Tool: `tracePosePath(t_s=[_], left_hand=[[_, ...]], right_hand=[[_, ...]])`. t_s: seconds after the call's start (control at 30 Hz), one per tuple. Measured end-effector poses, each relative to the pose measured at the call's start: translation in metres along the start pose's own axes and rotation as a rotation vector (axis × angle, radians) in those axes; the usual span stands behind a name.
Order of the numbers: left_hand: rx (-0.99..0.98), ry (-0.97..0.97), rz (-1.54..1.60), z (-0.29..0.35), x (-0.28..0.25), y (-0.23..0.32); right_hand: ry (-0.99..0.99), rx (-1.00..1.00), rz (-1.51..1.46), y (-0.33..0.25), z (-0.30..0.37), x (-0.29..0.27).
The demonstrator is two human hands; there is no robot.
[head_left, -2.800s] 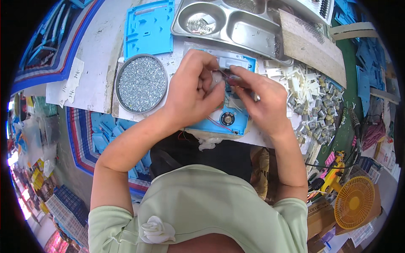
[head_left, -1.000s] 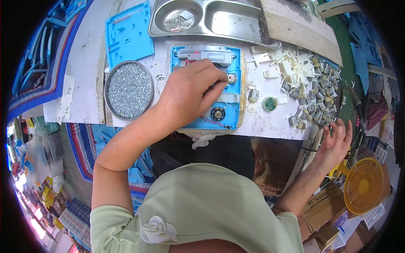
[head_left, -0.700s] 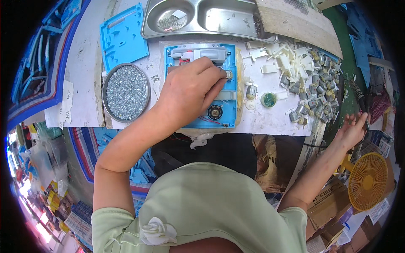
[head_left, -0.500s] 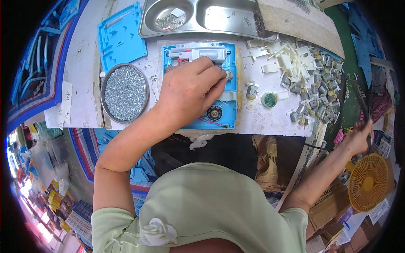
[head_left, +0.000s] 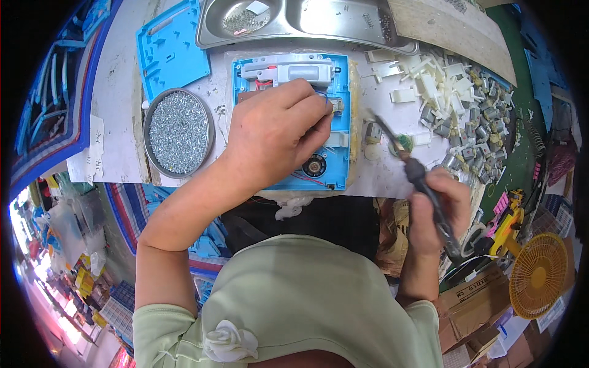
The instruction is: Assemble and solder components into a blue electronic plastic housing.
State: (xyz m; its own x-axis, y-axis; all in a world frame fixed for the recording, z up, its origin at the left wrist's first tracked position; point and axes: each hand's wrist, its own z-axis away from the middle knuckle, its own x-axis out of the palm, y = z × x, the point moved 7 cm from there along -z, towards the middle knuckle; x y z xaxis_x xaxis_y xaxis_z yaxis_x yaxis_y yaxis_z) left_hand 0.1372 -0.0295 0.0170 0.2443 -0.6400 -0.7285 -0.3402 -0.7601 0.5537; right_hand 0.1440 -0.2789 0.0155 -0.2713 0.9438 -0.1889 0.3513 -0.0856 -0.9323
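My left hand [head_left: 276,132] lies over a light-blue plastic housing [head_left: 338,179], its thumb and fingers pinched together beside a small silver motor [head_left: 335,107] at the right side. What the pinch holds is hidden behind the fingers; a thin dark wire [head_left: 323,94] shows near them. Inside the housing are a white-grey plastic assembly [head_left: 304,72], red wires and a round black speaker [head_left: 315,165]. My right hand [head_left: 438,211] is wrapped round the dark handle of a soldering iron [head_left: 423,184]. Its tip points up and left, over the bench, apart from the housing.
A round dish of small screws [head_left: 178,132] stands left of the housing. Beyond lie a blue panel [head_left: 172,46] and a steel tray [head_left: 343,40]. To the right are white plastic parts [head_left: 429,86], several small motors [head_left: 478,122] and a green round container [head_left: 400,145]. A yellow fan [head_left: 538,276] stands lower right.
My right hand has come in from the far right to the bench's front edge, bringing the soldering iron. My left hand keeps its pinch at the motor, nearly unmoved.
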Motion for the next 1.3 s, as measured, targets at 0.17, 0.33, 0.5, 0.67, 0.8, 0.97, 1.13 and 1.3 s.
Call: tracePosePath(t_s=[0.17,0.33,0.5,0.67,0.8,0.97,1.13,1.3], left_hand=[[0.020,-0.008,-0.037,0.000,-0.001,0.001],[0.017,0.016,-0.026,0.000,-0.002,0.001],[0.016,0.007,-0.025,0.001,-0.001,0.000],[0.016,-0.004,-0.031,0.001,0.000,0.000],[0.019,-0.011,-0.041,0.001,0.000,0.000],[0.013,0.012,-0.062,0.003,-0.001,0.001],[0.017,0.010,-0.055,0.003,-0.001,0.001],[0.021,-0.004,-0.075,0.002,-0.001,0.001]], right_hand=[[-0.146,-0.104,0.093,-0.007,-0.016,0.028],[-0.150,-0.121,0.111,-0.010,-0.018,0.030],[-0.154,-0.116,0.117,-0.008,-0.018,0.031],[-0.170,-0.153,0.164,-0.013,-0.019,0.032],[-0.155,-0.163,0.148,-0.014,-0.018,0.027],[-0.140,-0.159,0.143,-0.015,-0.020,0.025],[-0.147,-0.161,0.146,-0.016,-0.022,0.025],[-0.159,-0.171,0.158,-0.017,-0.023,0.025]])
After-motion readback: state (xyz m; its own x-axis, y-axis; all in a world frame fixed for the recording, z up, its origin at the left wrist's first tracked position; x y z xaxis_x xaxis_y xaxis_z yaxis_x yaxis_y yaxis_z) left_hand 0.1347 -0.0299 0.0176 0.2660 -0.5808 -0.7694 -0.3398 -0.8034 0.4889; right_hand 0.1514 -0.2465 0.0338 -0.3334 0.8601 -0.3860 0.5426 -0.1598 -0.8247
